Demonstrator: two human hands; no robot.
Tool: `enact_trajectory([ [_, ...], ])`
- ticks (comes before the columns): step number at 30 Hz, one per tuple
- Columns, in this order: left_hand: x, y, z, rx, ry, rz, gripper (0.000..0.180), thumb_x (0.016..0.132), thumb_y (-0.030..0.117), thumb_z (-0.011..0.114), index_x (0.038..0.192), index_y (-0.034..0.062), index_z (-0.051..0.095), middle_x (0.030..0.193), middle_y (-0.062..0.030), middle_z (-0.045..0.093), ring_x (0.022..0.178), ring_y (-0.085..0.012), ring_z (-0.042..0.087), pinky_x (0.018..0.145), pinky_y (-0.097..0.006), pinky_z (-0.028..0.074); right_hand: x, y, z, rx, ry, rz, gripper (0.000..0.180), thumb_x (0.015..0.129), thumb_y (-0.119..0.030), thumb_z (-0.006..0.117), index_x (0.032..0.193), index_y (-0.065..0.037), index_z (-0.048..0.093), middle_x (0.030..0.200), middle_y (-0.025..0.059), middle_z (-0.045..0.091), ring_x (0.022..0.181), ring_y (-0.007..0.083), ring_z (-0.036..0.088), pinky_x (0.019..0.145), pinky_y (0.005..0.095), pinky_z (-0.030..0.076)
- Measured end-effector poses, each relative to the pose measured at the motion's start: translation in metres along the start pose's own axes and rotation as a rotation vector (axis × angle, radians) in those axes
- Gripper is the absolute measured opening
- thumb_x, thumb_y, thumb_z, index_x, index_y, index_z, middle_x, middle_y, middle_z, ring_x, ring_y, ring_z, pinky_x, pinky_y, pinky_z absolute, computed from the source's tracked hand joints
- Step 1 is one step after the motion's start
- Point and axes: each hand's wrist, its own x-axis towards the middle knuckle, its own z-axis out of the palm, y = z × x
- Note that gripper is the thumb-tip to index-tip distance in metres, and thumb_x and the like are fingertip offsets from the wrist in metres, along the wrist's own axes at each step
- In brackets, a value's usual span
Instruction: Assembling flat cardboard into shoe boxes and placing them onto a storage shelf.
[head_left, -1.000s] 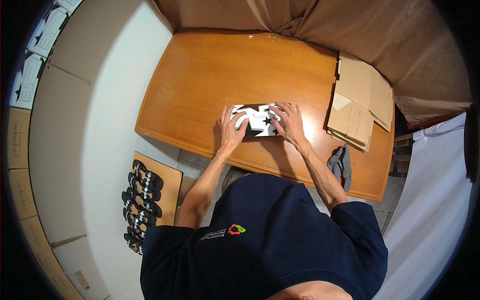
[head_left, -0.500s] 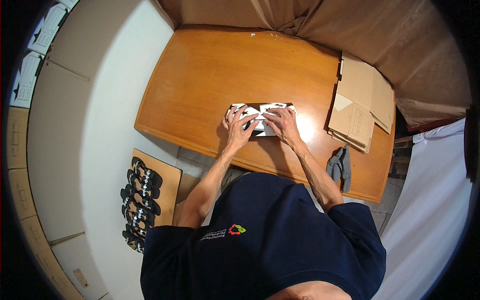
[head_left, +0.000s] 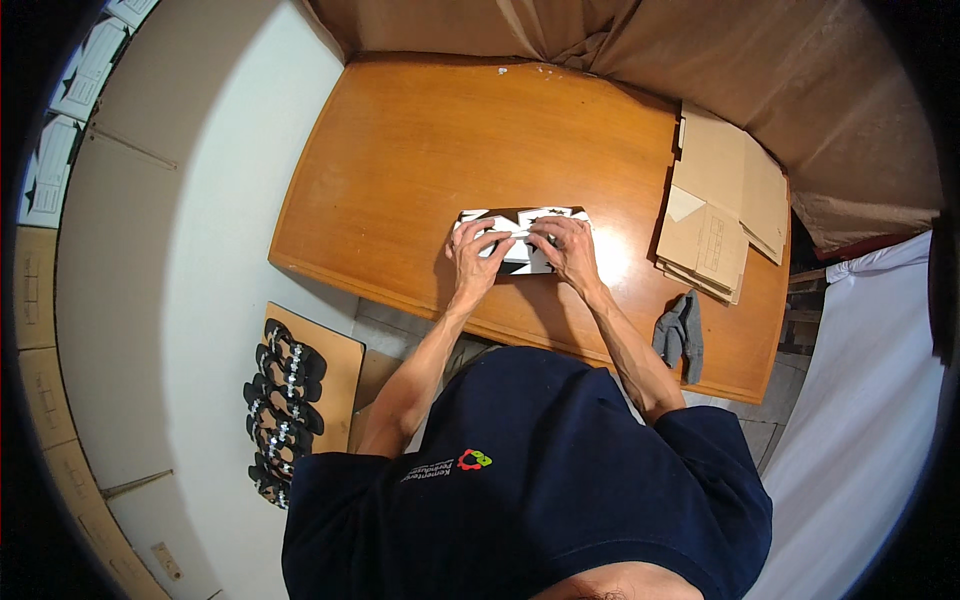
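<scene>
A black and white cardboard box (head_left: pixel 516 256) with star shapes on it lies near the front edge of the wooden table. My left hand (head_left: pixel 473 248) grips its left part, fingers bent over the white flap. From the other side my right hand (head_left: pixel 568 245) holds the right part. The thumbs and fingertips of both hands meet close to the middle, pinching the white edges there. My fingers cover much of the box, so how its flaps fit together cannot be made out.
Flat brown cardboard pieces (head_left: pixel 715 200) are stacked at the table's right side. Nearer me lies a grey cloth (head_left: pixel 682 335). Black sandals (head_left: pixel 287 400) with shiny straps rest on a brown board (head_left: pixel 335 360) at the lower left. Boxes (head_left: pixel 45 310) line the far left.
The fingertips of both hands have shifted slightly at the middle of the box, and a white edge now shows between them. The box stays in place.
</scene>
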Motion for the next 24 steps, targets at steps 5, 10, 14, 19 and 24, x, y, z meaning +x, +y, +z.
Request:
enact_trajectory([
  [5,0.003,0.011,0.001,-0.081,0.073,-0.094,0.02,0.083,0.037,0.085,0.098,0.0237,0.083,0.119,0.0025,0.069,0.128,-0.0239,0.051,0.111,-0.054,0.028,0.009,-0.007,0.003,-0.018,-0.04,0.2,0.026,0.09,-0.033,0.077,0.091,-0.007,0.079,0.098,0.0053,0.076,0.099,0.0262,0.067,0.089,0.042,0.044],
  [10,0.003,0.022,-0.002,0.133,-0.048,-0.15,0.027,0.083,0.04,0.085,0.104,0.0227,0.083,0.118,0.0022,0.065,0.126,-0.0263,0.05,0.108,-0.055,0.029,0.009,-0.006,-0.003,-0.109,-0.091,0.178,0.034,0.087,-0.041,0.079,0.093,-0.008,0.079,0.096,0.0057,0.073,0.095,0.0254,0.066,0.086,0.0413,0.043],
  [14,0.002,0.003,-0.009,0.005,-0.099,-0.118,0.033,0.086,0.042,0.083,0.111,0.0215,0.083,0.132,-0.0018,0.062,0.135,-0.0251,0.044,0.11,-0.053,0.028,0.007,-0.009,-0.004,-0.098,-0.091,0.129,0.039,0.085,-0.047,0.08,0.094,-0.009,0.08,0.096,0.0052,0.072,0.091,0.0241,0.065,0.084,0.0404,0.04],
  [19,-0.007,-0.005,-0.01,-0.105,-0.071,-0.064,0.035,0.084,0.038,0.085,0.114,0.0207,0.081,0.143,-0.0077,0.057,0.139,-0.032,0.043,0.113,-0.058,0.027,0.002,-0.025,0.007,-0.269,0.027,0.136,0.042,0.083,-0.05,0.081,0.093,-0.01,0.079,0.092,0.0049,0.069,0.089,0.0239,0.062,0.086,0.0409,0.038],
  [24,-0.002,-0.005,-0.009,-0.004,-0.124,-0.097,0.045,0.085,0.04,0.084,0.123,0.0173,0.076,0.152,-0.0145,0.048,0.144,-0.0367,0.035,0.114,-0.058,0.03,0.003,-0.019,0.009,-0.293,0.065,0.135,0.048,0.079,-0.057,0.081,0.091,-0.01,0.078,0.089,0.0051,0.068,0.089,0.0247,0.06,0.088,0.0423,0.036],
])
